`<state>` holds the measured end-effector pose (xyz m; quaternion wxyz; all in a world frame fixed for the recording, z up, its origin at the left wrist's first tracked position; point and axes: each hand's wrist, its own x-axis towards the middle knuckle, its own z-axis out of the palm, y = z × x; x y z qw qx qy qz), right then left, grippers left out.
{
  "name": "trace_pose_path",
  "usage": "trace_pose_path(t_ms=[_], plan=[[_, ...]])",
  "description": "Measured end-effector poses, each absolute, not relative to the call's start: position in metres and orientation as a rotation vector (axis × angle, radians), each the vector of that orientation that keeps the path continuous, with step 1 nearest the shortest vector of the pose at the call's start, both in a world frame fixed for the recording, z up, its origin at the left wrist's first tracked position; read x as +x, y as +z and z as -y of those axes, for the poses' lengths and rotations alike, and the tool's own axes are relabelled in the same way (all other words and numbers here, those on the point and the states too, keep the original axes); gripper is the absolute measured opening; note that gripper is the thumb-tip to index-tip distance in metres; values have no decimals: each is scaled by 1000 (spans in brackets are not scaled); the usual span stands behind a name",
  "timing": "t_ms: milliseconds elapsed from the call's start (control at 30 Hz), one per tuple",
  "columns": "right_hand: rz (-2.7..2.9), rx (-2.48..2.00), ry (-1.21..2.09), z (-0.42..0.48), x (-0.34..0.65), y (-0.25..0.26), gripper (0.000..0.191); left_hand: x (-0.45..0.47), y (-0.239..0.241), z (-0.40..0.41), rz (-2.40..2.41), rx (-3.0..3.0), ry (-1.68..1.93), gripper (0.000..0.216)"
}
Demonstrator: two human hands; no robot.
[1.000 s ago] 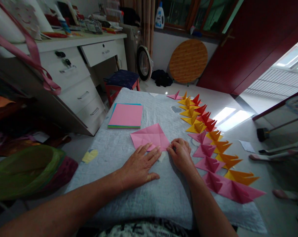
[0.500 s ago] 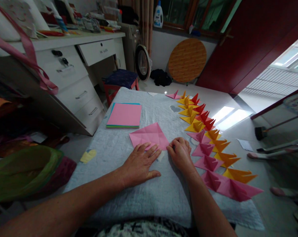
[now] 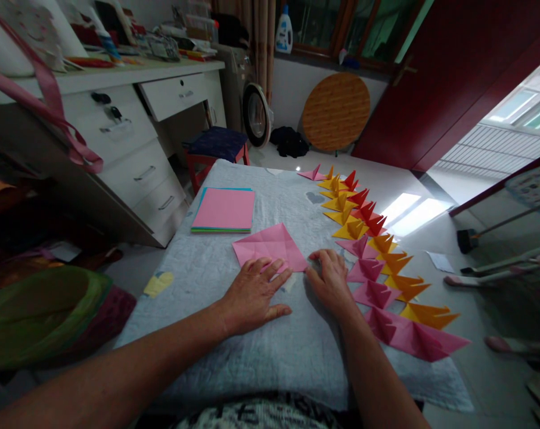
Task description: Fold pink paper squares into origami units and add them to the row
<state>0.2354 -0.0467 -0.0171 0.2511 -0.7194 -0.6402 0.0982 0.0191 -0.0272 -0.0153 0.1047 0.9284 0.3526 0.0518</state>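
A creased, folded sheet of pink origami paper (image 3: pixel 272 241) lies on the cloth-covered table. My left hand (image 3: pixel 255 292) rests flat across its near edge, fingers spread. At the sheet's right corner is my right hand (image 3: pixel 330 275), its thumb and index finger apart around the tip, with nothing gripped between them. To the left, a square stack of coloured paper (image 3: pixel 224 210) has a pink sheet on top. Folded paper cranes stand in rows on the right: pink ones (image 3: pixel 375 294), yellow ones (image 3: pixel 351 227) and red ones (image 3: pixel 375 225).
The table wears a pale blue cloth (image 3: pixel 185 351). Beyond it are a stool (image 3: pixel 216 143), a white desk (image 3: pixel 145 173) and a washing machine with its round door (image 3: pixel 257 115) ajar. A green-lined bin (image 3: pixel 46 316) stands at left; a round wooden board (image 3: pixel 337 112) leans on the wall.
My right hand's index finger and thumb have come apart at the paper's corner, where they were curled together. My left hand stays flat on the paper. The view has shifted slightly.
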Motion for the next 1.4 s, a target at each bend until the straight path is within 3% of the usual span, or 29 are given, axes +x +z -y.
trace_pose_path(t_ms=[467, 933, 1400], plan=[[1805, -1837, 307, 51, 238, -17, 22, 18, -19, 27, -1035, 2747, 132, 78], [1827, -1926, 324, 46, 236, -20, 7, 17, -20, 27, -1038, 2780, 126, 73], [1768, -2031, 289, 42, 228, -17, 14, 17, -20, 28, -1066, 2767, 128, 74]])
